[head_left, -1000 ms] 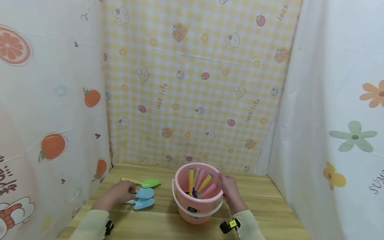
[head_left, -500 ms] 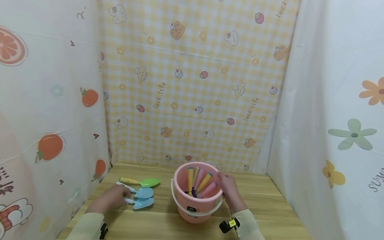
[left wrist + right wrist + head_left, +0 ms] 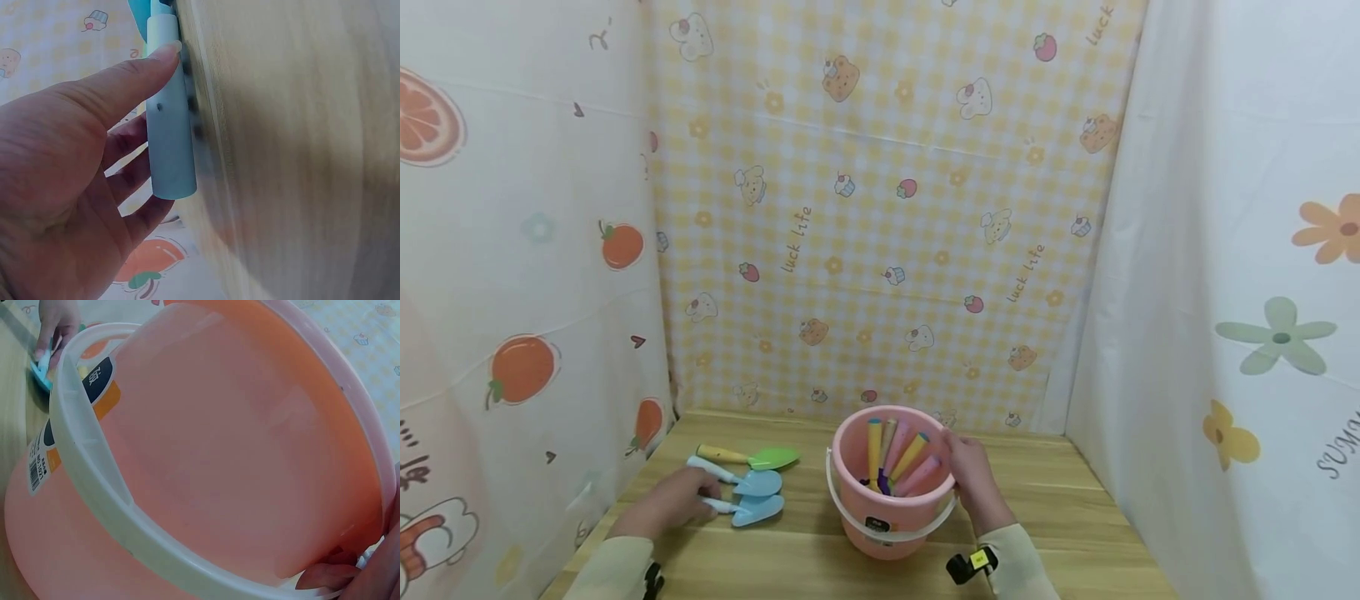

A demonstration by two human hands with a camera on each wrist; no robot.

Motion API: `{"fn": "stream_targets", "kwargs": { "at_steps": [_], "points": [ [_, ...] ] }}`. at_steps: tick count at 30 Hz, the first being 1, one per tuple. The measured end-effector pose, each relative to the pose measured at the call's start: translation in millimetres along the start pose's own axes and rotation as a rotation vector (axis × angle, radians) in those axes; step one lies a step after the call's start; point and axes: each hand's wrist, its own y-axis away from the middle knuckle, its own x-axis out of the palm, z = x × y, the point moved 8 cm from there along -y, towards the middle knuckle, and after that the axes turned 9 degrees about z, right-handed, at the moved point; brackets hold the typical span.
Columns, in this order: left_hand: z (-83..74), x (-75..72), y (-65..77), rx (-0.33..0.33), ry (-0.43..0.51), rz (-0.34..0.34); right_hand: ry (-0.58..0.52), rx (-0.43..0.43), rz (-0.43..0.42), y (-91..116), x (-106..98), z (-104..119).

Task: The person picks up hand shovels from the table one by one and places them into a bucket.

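Observation:
My left hand (image 3: 679,498) is at the nearer of two light blue toy trowels (image 3: 760,511), at the left of the table. In the left wrist view the thumb lies across its pale blue handle (image 3: 172,144), with the fingers behind it. The second blue trowel (image 3: 760,482) lies just beyond, its blade close against the first. My right hand (image 3: 972,468) grips the rim of a pink bucket (image 3: 863,498) on its right side. Several toy tool handles (image 3: 912,456), yellow, pink and tan, stick up inside the bucket; their lower ends are mostly hidden.
A green trowel (image 3: 775,457) with a yellow handle lies behind the blue ones. The bucket's white carrying handle (image 3: 917,533) hangs down its front. Patterned cloth (image 3: 865,250) walls in the wooden table (image 3: 1037,492) at the back and both sides.
My left hand has moved left and towards me, off the farther blue trowel and onto the nearer one's handle. The right hand keeps its hold on the bucket rim.

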Motion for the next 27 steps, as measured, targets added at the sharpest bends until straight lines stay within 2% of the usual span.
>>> {"fn": "stream_targets", "kwargs": {
  "at_steps": [4, 12, 17, 23, 27],
  "points": [
    [-0.8, -1.0, 2.5, 0.042, 0.042, -0.006, -0.005, -0.001, 0.002, -0.6, 0.2, -0.9],
    [-4.7, -3.5, 8.6, 0.159, 0.139, 0.034, -0.008, -0.006, 0.005, -2.4, -1.2, -1.3],
    [-5.4, -3.0, 11.3, 0.189, 0.161, 0.066, -0.009, -0.004, 0.015, -2.3, -0.2, -0.7],
    [-9.3, -0.7, 15.9, 0.254, 0.206, 0.109, -0.009, 0.0, 0.016, -1.1, 0.3, -0.8],
    [-8.6, 1.6, 16.0, 0.242, 0.221, 0.123, -0.007, 0.008, 0.023, -0.8, 0.6, -2.5]
  ]
}}
